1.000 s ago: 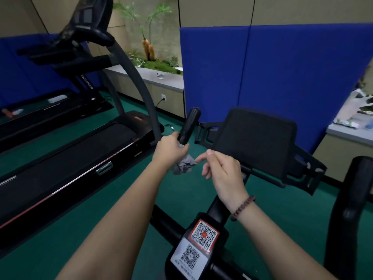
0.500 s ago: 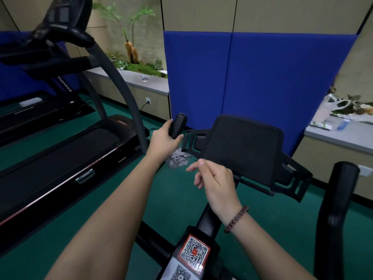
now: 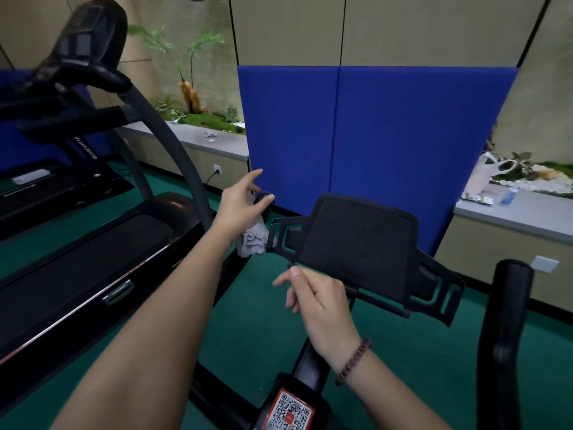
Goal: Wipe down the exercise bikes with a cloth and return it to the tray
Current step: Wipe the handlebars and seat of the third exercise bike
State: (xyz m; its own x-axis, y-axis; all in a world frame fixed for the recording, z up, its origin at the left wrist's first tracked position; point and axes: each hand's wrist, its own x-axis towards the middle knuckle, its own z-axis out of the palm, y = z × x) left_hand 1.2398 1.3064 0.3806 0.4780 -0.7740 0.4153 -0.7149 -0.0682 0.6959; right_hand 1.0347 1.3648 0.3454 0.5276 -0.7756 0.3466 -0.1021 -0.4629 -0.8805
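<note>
The left hand (image 3: 240, 206) wraps the grey cloth (image 3: 252, 242) against the exercise bike's left handlebar grip (image 3: 264, 197). Its thumb hooks over the grip's end and its forefinger is lifted straight. The grip's long axis runs upward and away from the person. The cloth is bunched just under the palm, and its loose end hangs down along the grip. The right hand (image 3: 316, 301) hovers nearer the person, below the black tablet holder (image 3: 356, 243). Its fingers are loosely curled and it holds nothing.
</note>
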